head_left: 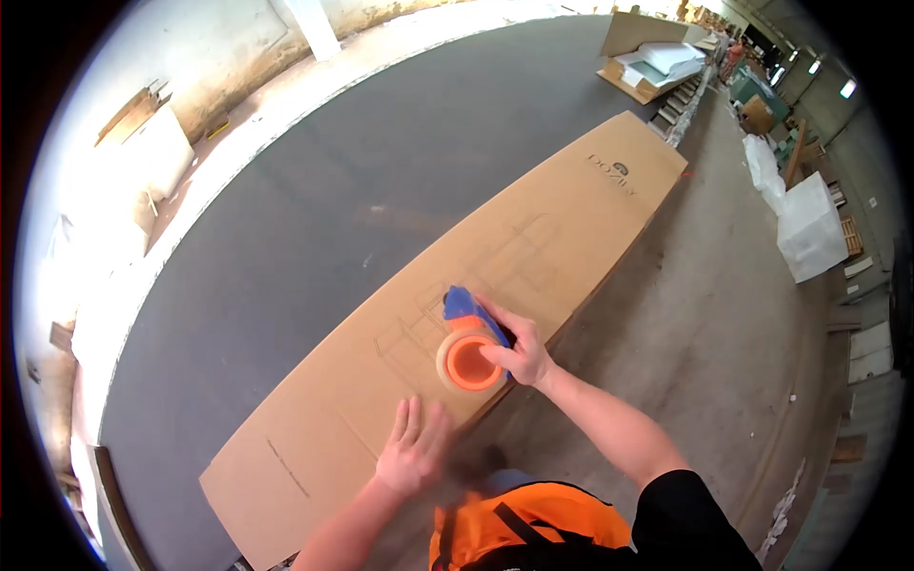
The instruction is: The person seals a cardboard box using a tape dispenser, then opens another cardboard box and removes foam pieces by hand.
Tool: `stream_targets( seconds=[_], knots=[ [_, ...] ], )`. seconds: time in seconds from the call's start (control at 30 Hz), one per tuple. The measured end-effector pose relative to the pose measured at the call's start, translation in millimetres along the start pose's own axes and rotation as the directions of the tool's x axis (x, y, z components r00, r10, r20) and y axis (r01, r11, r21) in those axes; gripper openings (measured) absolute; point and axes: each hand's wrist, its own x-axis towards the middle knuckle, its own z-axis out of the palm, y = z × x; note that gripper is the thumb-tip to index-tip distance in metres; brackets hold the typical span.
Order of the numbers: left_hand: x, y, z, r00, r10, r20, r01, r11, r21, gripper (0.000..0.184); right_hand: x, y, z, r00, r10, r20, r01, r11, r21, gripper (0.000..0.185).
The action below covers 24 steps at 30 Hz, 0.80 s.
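A long, flat cardboard box (362, 314) with printed line drawings and a dark logo at its far end lies across a dark surface. My right hand (519, 347) grips a blue and orange tape dispenser (464, 305) that carries a roll of tape, held over the middle of the box. The thumb reaches into the orange hub. Lower left of the dispenser, my left hand (415, 447) is over the near side of the box with its fingers stretched out, slightly blurred. Whether its palm presses on the cardboard I cannot tell.
The dark surface (276, 238) extends beyond the box to the left. An open carton (638, 76) with white padding sits at the far end near rollers (678, 105). White wrapped bundles (809, 228) stand on the floor at right. Distant people appear at upper right.
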Motion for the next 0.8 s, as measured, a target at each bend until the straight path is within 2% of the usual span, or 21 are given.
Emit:
stream_targets(
  seconds=[0.07, 0.2, 0.23, 0.33, 0.37, 0.47, 0.6, 0.63, 0.73, 0.8],
  knots=[
    [-3.9, 2.6, -1.8, 1.0, 0.004, 0.012, -0.004, 1.0, -0.007, 0.052, -6.2, 8.6, 4.9, 0.997, -0.08, -0.013, 0.08, 0.996, -0.05, 0.069],
    [-11.3, 2.8, -8.5, 1.0, 0.006, 0.016, -0.005, 1.0, -0.024, 0.051, -3.5, 4.3, 14.9, 0.994, -0.108, -0.014, 0.108, 0.994, -0.032, 0.07],
    [-12.6, 4.0, -9.9, 1.0, -0.004, 0.019, 0.004, 1.0, -0.02, 0.052, -2.9, 2.3, 18.4, 0.997, -0.066, -0.051, 0.064, 0.997, -0.037, 0.067],
    [-17.2, 3.6, -8.4, 1.0, -0.007, -0.015, 0.006, 1.0, -0.03, 0.052, -0.5, -30.8, 19.7, 1.0, -0.01, 0.002, 0.011, 0.963, -0.271, 0.066],
    [-20.0, 2.3, -7.0, 1.0, -0.007, -0.025, 0.006, 0.999, -0.036, 0.053, 0.0, -57.1, 25.1, 0.998, -0.056, 0.022, 0.06, 0.876, -0.478, 0.059],
    [-23.3, 2.6, -10.9, 1.0, 0.0, -0.018, 0.0, 0.999, -0.034, 0.052, 11.5, -107.6, 46.2, 0.987, 0.056, 0.152, 0.082, 0.639, -0.765, 0.053],
    [-34.4, 0.5, -3.9, 0.999, 0.016, -0.045, -0.016, 1.0, 0.004, 0.053, 22.2, -93.3, 86.2, 0.908, 0.307, 0.284, 0.166, 0.359, -0.918, 0.042],
    [-37.7, -1.1, 0.5, 0.998, 0.026, -0.054, -0.026, 1.0, 0.009, 0.055, 23.7, -87.6, 93.7, 0.861, 0.372, 0.348, 0.174, 0.427, -0.888, 0.032],
    [-39.2, -1.5, -0.5, 0.999, 0.016, -0.032, -0.015, 1.0, 0.006, 0.053, 25.6, -94.8, 98.6, 0.799, 0.49, 0.349, 0.172, 0.37, -0.913, 0.021],
    [-39.7, -0.1, -4.8, 1.0, 0.007, -0.024, -0.007, 1.0, 0.011, 0.05, 10.2, -104.4, 90.7, 0.756, 0.551, 0.353, 0.177, 0.348, -0.921, 0.022]
  ],
)
